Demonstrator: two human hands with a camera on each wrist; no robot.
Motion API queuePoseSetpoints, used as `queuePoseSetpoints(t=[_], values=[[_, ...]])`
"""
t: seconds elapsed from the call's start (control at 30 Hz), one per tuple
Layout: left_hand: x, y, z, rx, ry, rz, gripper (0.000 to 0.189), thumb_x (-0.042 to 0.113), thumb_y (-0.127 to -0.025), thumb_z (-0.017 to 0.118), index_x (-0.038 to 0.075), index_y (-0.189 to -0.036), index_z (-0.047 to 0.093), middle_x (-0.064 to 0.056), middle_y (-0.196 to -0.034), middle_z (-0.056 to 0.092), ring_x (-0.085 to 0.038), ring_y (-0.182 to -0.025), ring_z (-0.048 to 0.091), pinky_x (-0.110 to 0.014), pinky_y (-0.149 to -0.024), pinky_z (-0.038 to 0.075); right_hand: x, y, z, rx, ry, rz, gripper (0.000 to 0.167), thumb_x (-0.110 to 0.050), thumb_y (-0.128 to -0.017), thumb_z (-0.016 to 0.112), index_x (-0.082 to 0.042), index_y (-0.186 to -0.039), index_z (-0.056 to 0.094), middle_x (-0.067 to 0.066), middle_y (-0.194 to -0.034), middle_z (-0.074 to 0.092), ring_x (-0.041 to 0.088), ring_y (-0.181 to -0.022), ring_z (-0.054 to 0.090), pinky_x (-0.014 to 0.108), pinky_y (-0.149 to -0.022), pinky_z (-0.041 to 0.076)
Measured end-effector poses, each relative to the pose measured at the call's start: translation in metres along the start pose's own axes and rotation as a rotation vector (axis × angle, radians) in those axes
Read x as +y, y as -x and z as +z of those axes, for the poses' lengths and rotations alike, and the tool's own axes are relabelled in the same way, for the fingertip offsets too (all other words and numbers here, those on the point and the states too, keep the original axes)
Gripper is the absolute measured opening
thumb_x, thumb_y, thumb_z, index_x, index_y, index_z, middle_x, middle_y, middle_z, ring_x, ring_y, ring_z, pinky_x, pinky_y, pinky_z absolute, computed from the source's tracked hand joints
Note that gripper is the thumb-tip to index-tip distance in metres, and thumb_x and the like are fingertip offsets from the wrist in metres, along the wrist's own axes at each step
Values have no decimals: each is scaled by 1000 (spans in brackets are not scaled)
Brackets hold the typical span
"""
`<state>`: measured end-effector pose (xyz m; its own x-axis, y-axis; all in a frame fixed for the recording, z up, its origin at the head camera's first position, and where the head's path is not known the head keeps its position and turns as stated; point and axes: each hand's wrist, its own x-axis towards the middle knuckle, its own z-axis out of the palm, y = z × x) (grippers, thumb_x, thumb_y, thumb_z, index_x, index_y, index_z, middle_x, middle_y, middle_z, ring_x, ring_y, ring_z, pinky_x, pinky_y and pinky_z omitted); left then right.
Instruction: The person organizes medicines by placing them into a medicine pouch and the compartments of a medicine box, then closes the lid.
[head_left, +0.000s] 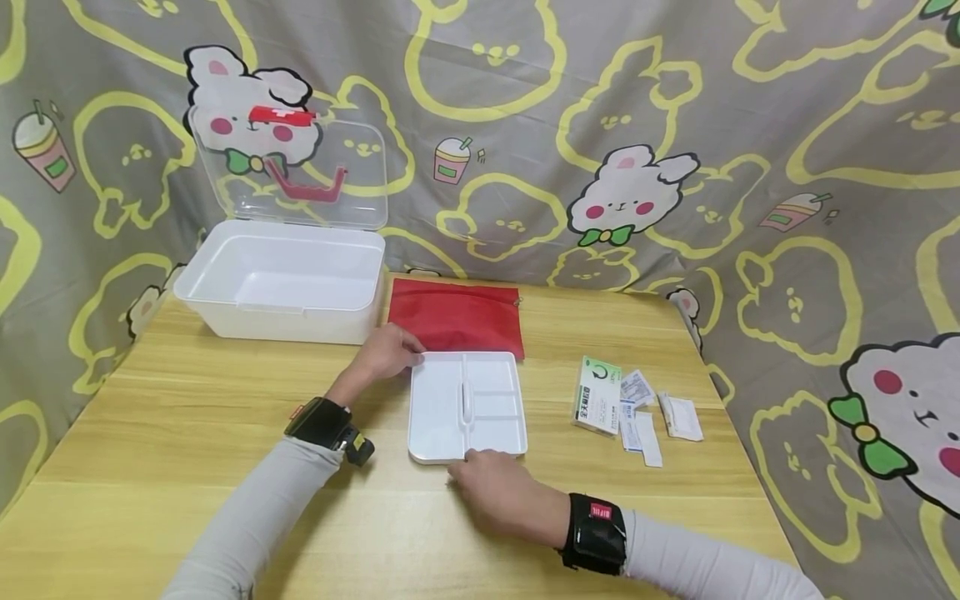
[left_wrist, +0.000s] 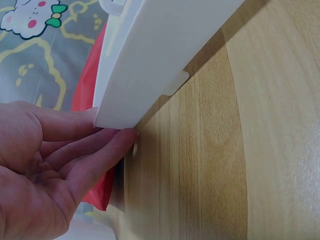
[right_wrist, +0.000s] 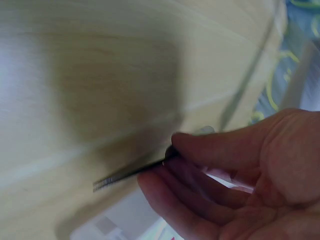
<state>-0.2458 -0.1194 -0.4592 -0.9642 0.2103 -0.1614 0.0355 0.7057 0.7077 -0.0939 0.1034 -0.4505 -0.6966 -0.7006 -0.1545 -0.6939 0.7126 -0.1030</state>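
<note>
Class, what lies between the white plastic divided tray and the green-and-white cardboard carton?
Only bare, yellowish wood-grain tabletop lies between the tray and the carton, as the head view shows.

The light wood-grain worktop, under soft diffuse light, is bounded beyond its left, far and right edges by loosely creased grey cloth hanging as walls, printed with yellow outline figures, white rabbits and pink cups.

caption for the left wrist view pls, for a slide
Left hand pinching a corner of a white tray, with a red pouch behind
</note>
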Motion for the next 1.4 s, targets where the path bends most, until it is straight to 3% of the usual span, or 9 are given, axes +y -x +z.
queuePoseSetpoints(t=[0.2,0.33,0.63,0.83,1.0,1.13,1.4], values=[[0,1,-1,-4,13,-5,18,10,-92,70,1,-106,78,-16,-99,76,-22,-74,69,-29,-65,56,14,-14,-22,-7,-247,-22,15,1,-87,66,-12,-80,65,-7,-65,52,5,-61,47,19,-55,41],[0,0,-1,-5,16,11,18,10,-92,71,0,-105,78,-17,-99,76,-22,-73,70,-29,-64,57,22,-24,-35,17,-349,-9,16,0,-85,69,-13,-78,62,-8,-64,52,5,-61,47,18,-57,41],[1,-1,-1,-2,5,26,18,10,-92,71,-1,-104,78,-16,-98,76,-21,-74,70,-28,-64,56,34,-52,-50,76,-503,133,10,-10,-89,69,-13,-82,62,-6,-67,60,8,-61,55,22,-59,46],[0,-2,-3,3,-41,58,18,11,-91,71,-1,-102,78,-15,-97,77,-20,-77,67,-27,-63,52,31,-71,-50,50,-658,186,4,-9,-94,63,-7,-94,60,-3,-63,64,9,-50,63,23,-54,49],[0,-1,-2,-2,-30,44,17,10,-91,71,0,-103,78,-15,-97,77,-23,-80,66,-28,-65,52,27,-86,-47,29,-644,201,11,-10,-95,64,-2,-103,63,-3,-59,64,8,-48,63,21,-50,44],[-1,-2,-2,-12,-16,40,18,10,-92,70,-1,-104,78,-16,-98,77,-23,-80,67,-28,-65,53,23,-94,-41,6,-588,227,5,-8,-94,65,-4,-92,66,-3,-56,62,7,-46,60,20,-46,41],[-1,-3,-3,6,-49,79,18,11,-90,71,-1,-101,79,-14,-95,77,-23,-82,66,-27,-65,51,20,-109,-27,-57,-547,268,23,-9,-92,65,-13,-69,65,-6,-49,61,8,-46,60,18,-47,39]])
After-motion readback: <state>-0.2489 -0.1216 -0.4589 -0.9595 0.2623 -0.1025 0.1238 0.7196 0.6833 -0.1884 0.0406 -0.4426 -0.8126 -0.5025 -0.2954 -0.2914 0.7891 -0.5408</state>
